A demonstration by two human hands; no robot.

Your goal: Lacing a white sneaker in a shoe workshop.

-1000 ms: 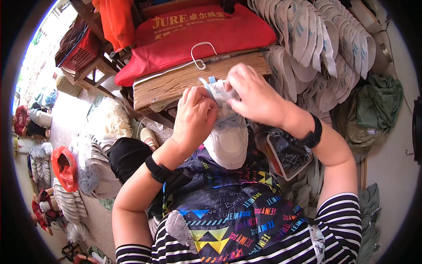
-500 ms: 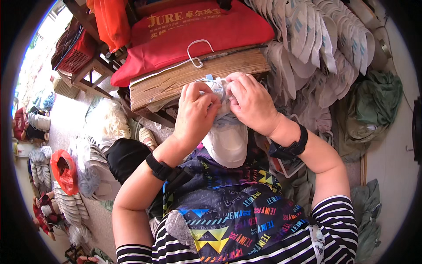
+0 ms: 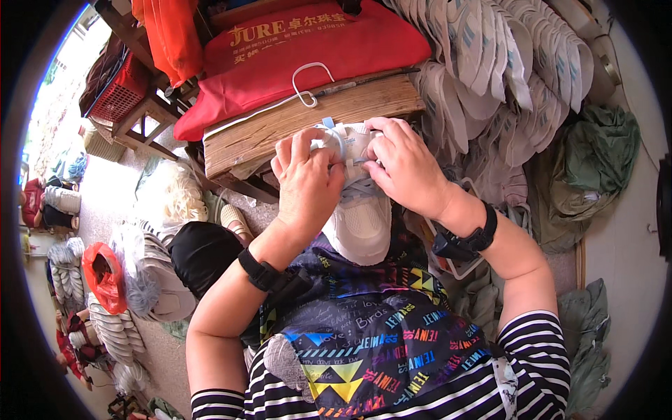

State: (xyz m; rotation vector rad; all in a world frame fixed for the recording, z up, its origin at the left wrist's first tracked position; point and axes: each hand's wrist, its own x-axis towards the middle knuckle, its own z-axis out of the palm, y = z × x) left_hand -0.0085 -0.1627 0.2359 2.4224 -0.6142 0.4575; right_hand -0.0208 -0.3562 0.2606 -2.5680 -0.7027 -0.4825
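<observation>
White shoe (image 3: 358,234): frame centre, toe downward; blue-grey lace (image 3: 361,188) crosses its upper. Left hand (image 3: 308,175) and right hand (image 3: 407,168) flank it, fingers curled nearly closed; exact hold hidden. Uneven pulling could twist the lace; poor bracing near the worktop (image 3: 262,136) could tip the shoe.

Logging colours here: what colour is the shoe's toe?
The shoe's toe is off-white, shown best in the head view.
</observation>
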